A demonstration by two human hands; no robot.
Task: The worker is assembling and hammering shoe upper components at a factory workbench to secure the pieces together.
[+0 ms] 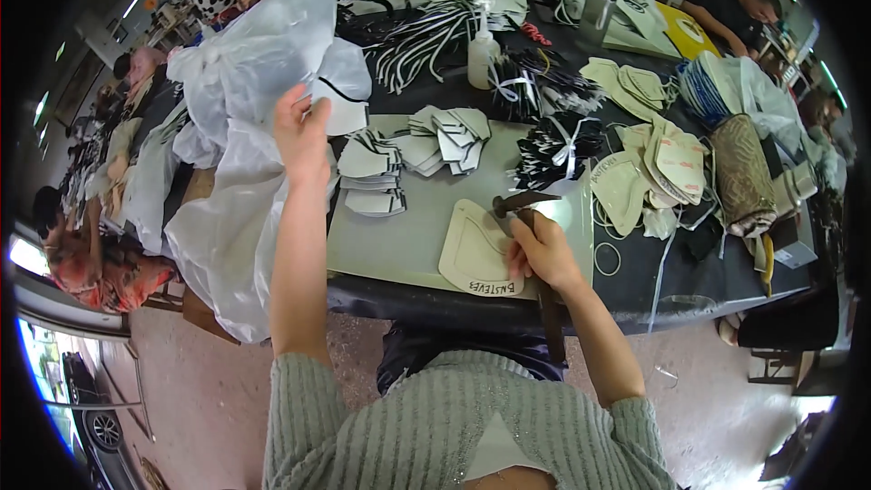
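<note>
Raised at the left, my left hand (304, 132) pinches a white cut piece with a black edge (343, 111), in front of a clear plastic bag. My right hand (542, 252) is wrapped round the dark handle of a hammer (550, 322), its head just above the board. Under that hand a cream curved template (472, 240) with handwriting on it lies on the grey-green board (386, 249). Between my hands and farther back are stacked white pieces with dark edges (372, 168) and a fanned heap of similar pieces (446, 138).
Plastic bags (231, 209) bulge at the left of the table. Bundles of black-and-white strips (553, 147), a white pump bottle (482, 50) and a dark flask (598, 7) stand behind the board. More cream templates (620, 191) and a patterned roll (744, 177) lie right. Co-workers sit around.
</note>
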